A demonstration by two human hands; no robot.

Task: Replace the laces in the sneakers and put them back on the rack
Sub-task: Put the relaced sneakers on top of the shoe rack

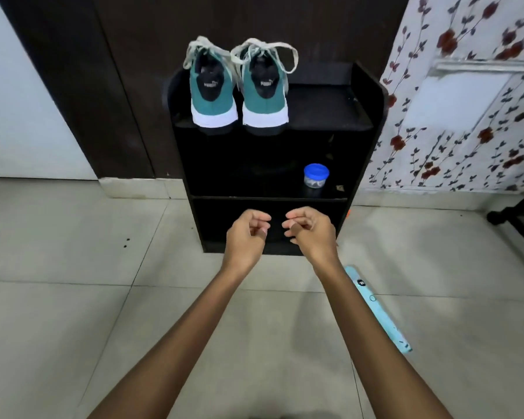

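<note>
The rack is a black, flat-panelled unit with a matte finish, a top shelf with raised side panels, and two open bays below.

The two sneakers stand on the left part of the rack's top shelf, side by side and touching or nearly so, heels toward me and slightly overhanging the shelf's front edge. The left sneaker and right sneaker each have a teal, suede-like upper, a black heel patch with a small pale logo, and a thick white sole edge. Flat, off-white woven laces are threaded in both, looping loosely above the collars.

In the rack's middle bay, toward its right side, stands a small clear jar with a round blue lid.

My left hand and right hand are raised in front of the rack's lowest bay, near each other but apart. The fingers of both are curled in toward the palms and hold nothing.

On the glossy pale tile floor, to the right and in front of the rack, lies a long, flat light-blue strip.
</note>
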